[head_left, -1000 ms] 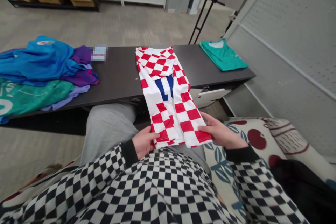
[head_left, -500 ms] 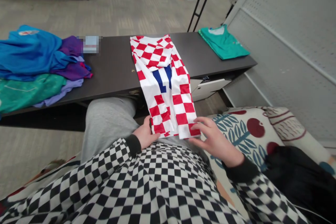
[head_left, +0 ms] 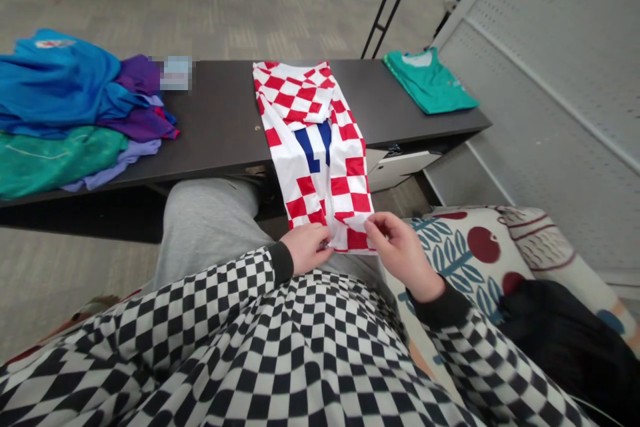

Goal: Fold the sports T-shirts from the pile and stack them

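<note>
A red-and-white checkered jersey [head_left: 350, 180] with blue marks on its back lies lengthwise, its sides folded inward and its far end turned over. The far part rests on the dark table [head_left: 215, 113], and the near end hangs over the edge to my lap. My left hand [head_left: 306, 248] is closed on the near hem, left of its middle. At the near right edge, my right hand [head_left: 400, 250] pinches the fabric between thumb and fingers.
Blue, purple and green clothes [head_left: 65, 93] are heaped at the table's left. A folded teal shirt [head_left: 430, 83] lies at its right end. A patterned sofa [head_left: 460, 247] with a black item [head_left: 560, 327] is to my right, beside a grey panel [head_left: 560, 67].
My left hand has moved right along the jersey's near hem and closed. My right hand has gone from spread fingers to a pinch at the right edge. The view has shifted slightly.
</note>
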### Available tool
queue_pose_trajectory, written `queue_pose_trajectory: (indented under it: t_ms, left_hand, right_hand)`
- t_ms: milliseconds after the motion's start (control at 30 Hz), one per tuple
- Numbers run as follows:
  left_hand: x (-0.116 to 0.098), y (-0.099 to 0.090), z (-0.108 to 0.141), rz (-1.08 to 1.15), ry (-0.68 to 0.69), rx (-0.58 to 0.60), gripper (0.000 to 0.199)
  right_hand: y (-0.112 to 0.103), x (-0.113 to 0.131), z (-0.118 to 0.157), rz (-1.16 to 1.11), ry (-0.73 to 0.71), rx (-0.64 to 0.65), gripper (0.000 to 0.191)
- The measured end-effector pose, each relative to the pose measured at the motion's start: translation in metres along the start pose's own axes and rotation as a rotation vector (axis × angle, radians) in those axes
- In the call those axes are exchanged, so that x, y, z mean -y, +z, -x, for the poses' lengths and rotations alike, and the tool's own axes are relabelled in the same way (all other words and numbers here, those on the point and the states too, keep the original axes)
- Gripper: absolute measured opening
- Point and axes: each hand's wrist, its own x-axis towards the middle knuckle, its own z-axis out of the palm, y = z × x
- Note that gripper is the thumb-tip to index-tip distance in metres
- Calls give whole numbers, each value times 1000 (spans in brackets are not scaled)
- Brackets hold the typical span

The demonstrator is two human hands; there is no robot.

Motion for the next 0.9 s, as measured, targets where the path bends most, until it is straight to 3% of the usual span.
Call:
queue_pose_trajectory:
  t_ms: [67,100,200,300,533,700,833,900]
  left_hand:
    - [1,1,1,4,8,7,14]
    - [1,1,2,3,10,7,13]
    - [2,2,6,12,41,8,12]
    - [9,3,13,49,106,24,16]
    - [46,-15,40,-74,141,54,25]
    - [68,-31,59,-311,164,109,44]
    - [70,-13,62,-514,97,-73,50]
    - [70,2,53,-558,188,-150,49]
  right_hand:
    - [7,2,-4,67,-78,-115,23]
    - [12,1,-5,116,-162,-87,20]
    - [25,-3,-5,260,-411,248,14]
    - [26,-8,-2,306,-484,463,15]
    - [-13,-15,2,337,-484,396,31]
    - [-40,-44,11,441,-530,505,69]
    - [-41,-78,21,603,-601,389,81]
    - [-32,-92,18,691,-676,327,89]
